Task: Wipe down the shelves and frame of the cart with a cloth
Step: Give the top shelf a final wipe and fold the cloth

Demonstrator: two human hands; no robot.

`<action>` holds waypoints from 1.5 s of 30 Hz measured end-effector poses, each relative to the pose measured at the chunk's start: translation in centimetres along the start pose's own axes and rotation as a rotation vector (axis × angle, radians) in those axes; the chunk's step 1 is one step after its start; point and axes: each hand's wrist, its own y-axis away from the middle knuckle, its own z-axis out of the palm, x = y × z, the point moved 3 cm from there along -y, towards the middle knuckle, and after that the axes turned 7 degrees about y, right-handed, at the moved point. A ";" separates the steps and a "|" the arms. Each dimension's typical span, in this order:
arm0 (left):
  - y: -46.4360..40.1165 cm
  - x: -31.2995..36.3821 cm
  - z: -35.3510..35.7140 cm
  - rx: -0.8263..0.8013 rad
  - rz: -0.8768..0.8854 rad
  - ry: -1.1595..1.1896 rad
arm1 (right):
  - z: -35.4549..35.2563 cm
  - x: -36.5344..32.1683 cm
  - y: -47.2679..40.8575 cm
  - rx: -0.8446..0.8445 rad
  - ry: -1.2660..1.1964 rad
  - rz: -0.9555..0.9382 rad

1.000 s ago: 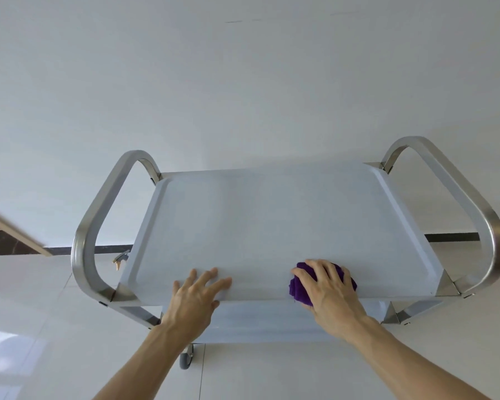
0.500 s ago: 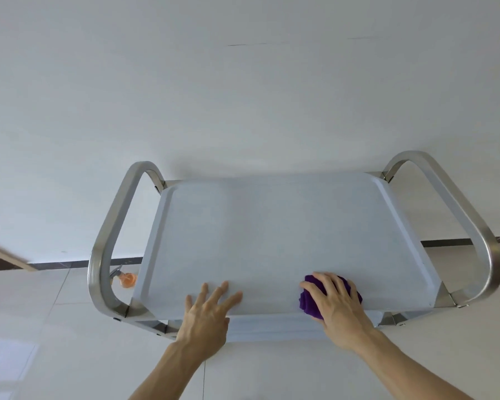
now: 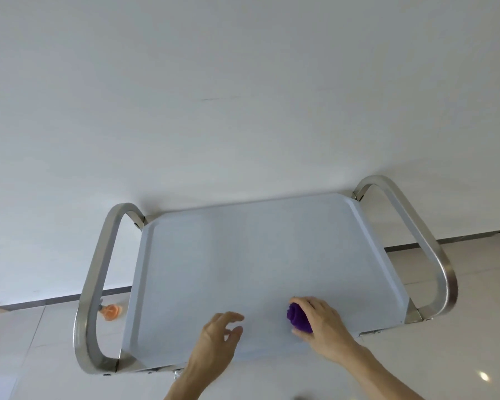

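The shelf point(image 3: 243, 255) lies bare from 9 to 3 o'clock; handles point(image 3: 98, 284) bar both ends, a wall point(image 3: 243, 82) at 12 seemingly touches its far edge.

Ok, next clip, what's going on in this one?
A person is wiping the top shelf of a steel-framed cart. The right hand has a bunched purple cloth in its grip, pressed on the shelf near the front edge. The left hand hovers beside it, fingers loosely curled, holding nothing. A small orange object sits on the floor by the left handle.

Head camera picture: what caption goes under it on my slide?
Right hand presses a purple cloth on the cart's top shelf; left hand hovers nearby.
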 end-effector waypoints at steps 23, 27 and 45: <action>1.6 14.0 -2.6 -0.113 -0.078 0.970 | -17.3 -7.9 1.7 -0.175 -0.954 -0.062; 1.9 13.6 -5.2 -0.042 -0.123 1.137 | -18.2 -9.1 2.3 -0.076 -0.952 -0.069; 4.4 11.0 -8.7 -0.210 -0.074 0.900 | -19.2 -18.4 1.2 0.119 -0.767 -0.141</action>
